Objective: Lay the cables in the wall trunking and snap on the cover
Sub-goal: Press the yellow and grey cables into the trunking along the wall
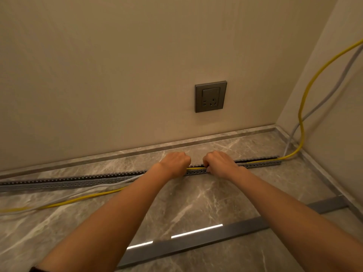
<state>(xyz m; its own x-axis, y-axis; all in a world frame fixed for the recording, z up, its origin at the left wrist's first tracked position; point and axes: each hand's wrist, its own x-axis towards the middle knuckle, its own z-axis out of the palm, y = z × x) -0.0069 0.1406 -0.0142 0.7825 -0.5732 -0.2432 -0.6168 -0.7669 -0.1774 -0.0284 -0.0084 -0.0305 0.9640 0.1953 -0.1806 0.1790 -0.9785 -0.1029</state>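
Observation:
A long grey slotted trunking (82, 180) lies on the marble floor, parallel to the wall. A yellow cable (306, 91) and a grey cable (332, 91) come down the right wall and enter the trunking's right end. Both lie inside the right part. Between my hands the yellow cable shows in the channel. My left hand (174, 163) and my right hand (220, 162) are closed over the trunking side by side, fingers curled down onto the cables. Left of my left hand both cables leave the trunking and trail loose over the floor.
The flat grey cover strip (196, 247) lies on the floor near me, running diagonally to the right wall. A dark wall socket (210, 96) sits above the trunking. A grey skirting (137, 151) runs along the wall; the room corner is at the right.

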